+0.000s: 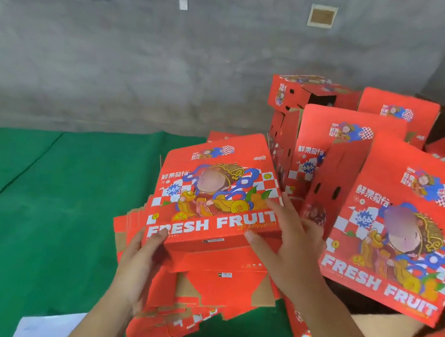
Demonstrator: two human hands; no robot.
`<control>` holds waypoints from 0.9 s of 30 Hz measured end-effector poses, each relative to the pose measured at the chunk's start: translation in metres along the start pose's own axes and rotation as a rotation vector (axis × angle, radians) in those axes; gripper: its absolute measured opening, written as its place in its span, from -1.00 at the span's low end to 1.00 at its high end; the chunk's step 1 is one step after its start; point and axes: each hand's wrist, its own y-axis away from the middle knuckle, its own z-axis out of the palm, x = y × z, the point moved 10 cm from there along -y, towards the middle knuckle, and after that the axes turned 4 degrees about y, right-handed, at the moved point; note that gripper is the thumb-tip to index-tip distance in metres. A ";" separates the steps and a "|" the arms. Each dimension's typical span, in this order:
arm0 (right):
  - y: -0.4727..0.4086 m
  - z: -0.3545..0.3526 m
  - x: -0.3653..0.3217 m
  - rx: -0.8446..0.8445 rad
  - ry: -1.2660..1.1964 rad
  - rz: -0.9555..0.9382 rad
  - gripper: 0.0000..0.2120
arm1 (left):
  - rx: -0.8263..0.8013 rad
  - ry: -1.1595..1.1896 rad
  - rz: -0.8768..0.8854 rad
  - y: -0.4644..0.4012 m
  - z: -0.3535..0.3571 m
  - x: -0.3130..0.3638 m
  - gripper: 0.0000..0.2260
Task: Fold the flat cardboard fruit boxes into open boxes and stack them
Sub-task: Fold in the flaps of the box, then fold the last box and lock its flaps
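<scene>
Box in hand: a red cardboard fruit box (pixel 219 196) printed "FRESH FRUIT", with a cartoon figure on a checkered ground, sits at the centre of the view, its printed panel tilted up toward the camera and its lower flaps hanging at 6 o'clock.
Left hand (pixel 137 267): at 7 o'clock from the box, thumb on the printed face by the letter "F", fingers curled under the lower left corner, clamped on the box.
Right hand (pixel 289 250): at 4 o'clock from the box, fingers spread along the right edge and lower right corner; the thumb lies on the front fold. It presses and holds that edge; whether the fingers wrap behind cannot be told.
Flat stack (pixel 187 299): more unfolded red blanks lie fanned beneath the held box, brown undersides showing at 6 o'clock.
Folded boxes: a group of erected boxes (pixel 340 144) stands at 2 o'clock, lids upright; the nearest open box (pixel 401 242) is at 3 o'clock, just beside the right hand.
Surface: green mat (pixel 41 201) from 7 to 10 o'clock.
Background: grey concrete wall (pixel 145 59) at 12 o'clock.
White sheet (pixel 50 326): at 7 o'clock, on the mat at the bottom edge.
</scene>
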 end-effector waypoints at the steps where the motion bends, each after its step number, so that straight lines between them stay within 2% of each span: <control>1: -0.006 0.004 0.003 0.005 0.024 0.017 -0.33 | -0.018 -0.025 0.007 -0.014 0.003 0.001 -0.65; 3: -0.030 0.008 0.002 0.031 -0.001 0.016 -0.34 | -0.066 -0.047 0.014 -0.044 0.012 0.008 -0.62; 6: -0.090 0.012 0.005 0.090 -0.087 0.005 -0.40 | -0.157 -0.072 0.120 -0.092 0.042 0.044 -0.33; 8: -0.137 0.025 0.016 0.088 -0.104 0.025 -0.46 | -0.133 -0.339 0.226 -0.132 0.058 0.065 -0.18; 10: -0.177 0.049 0.033 0.022 -0.015 0.082 -0.42 | -0.060 -0.829 0.275 -0.178 0.075 0.079 -0.18; 11: -0.189 0.065 0.045 -0.045 0.053 0.131 -0.35 | -0.015 -1.054 0.175 -0.198 0.078 0.072 -0.20; 12: -0.190 0.083 0.056 -0.119 0.109 0.181 -0.30 | 0.000 -1.181 0.022 -0.212 0.075 0.059 -0.20; 13: -0.184 0.100 0.065 -0.179 0.142 0.212 -0.28 | -0.007 -1.201 -0.103 -0.218 0.069 0.046 -0.20; 14: -0.174 0.115 0.069 -0.209 0.147 0.208 -0.29 | -0.024 -1.181 -0.146 -0.220 0.066 0.034 -0.20; 17: -0.123 0.158 0.084 -0.274 0.118 0.229 -0.37 | -0.003 -1.223 -0.065 -0.205 0.036 -0.004 -0.32; 19: -0.077 0.184 0.116 -0.384 0.063 0.436 -0.29 | 0.180 -1.328 -0.126 -0.175 -0.013 -0.038 -0.39; 22: -0.001 0.206 0.175 -0.526 0.058 0.743 -0.10 | 0.460 -1.187 -0.373 -0.105 -0.084 -0.102 -0.15; 24: 0.033 0.206 0.200 -0.537 0.061 0.862 -0.02 | 0.516 -1.065 -0.528 -0.070 -0.102 -0.126 -0.18; 27: 0.058 0.211 0.202 -0.533 -0.042 0.910 -0.07 | 0.517 -1.048 -0.560 -0.045 -0.113 -0.120 -0.27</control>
